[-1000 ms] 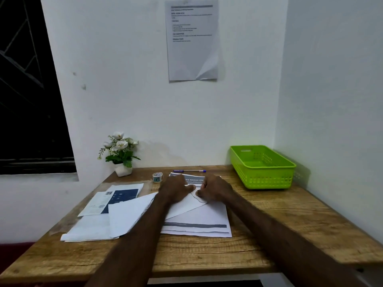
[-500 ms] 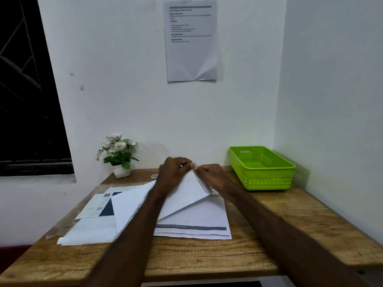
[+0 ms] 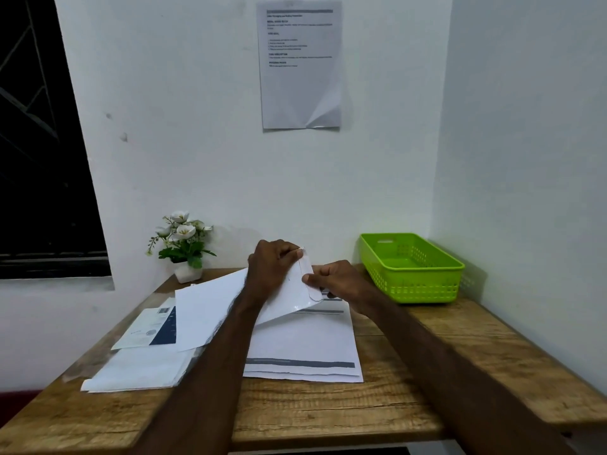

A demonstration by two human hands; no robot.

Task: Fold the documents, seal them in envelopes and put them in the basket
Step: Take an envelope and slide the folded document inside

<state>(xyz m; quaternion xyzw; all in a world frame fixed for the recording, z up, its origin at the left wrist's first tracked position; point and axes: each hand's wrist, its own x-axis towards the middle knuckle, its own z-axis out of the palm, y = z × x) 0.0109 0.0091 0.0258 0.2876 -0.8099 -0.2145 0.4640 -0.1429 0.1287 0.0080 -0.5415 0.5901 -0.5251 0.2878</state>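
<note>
Envelope [image 3: 289, 298] raised over document stack [image 3: 305, 343], pinched at far edge by both hands.

Held tilted above the wooden table [image 3: 328, 412], far edge up, near edge low over the stack. Left hand [image 3: 272, 267]: fingers curled, thumb and fingertips pinching the top corner of the flap edge. Right hand [image 3: 331, 279]: fingers curled, thumb pressed on the narrow flap strip lower down, gripping the same edge. Document stack flat on the table under the envelope, grey bar printed near the front edge. Second pile of white sheets [image 3: 141, 369] lying left of the stack, with a blue-and-white leaflet [image 3: 154, 328] on top, partly covered by the left forearm. Green basket [image 3: 410, 267] at the far right corner of the table, apart from the stack. Small potted flowers [image 3: 182, 244] at the far left, against the wall. Printed notice [image 3: 300, 64] fixed to the wall above.
</note>
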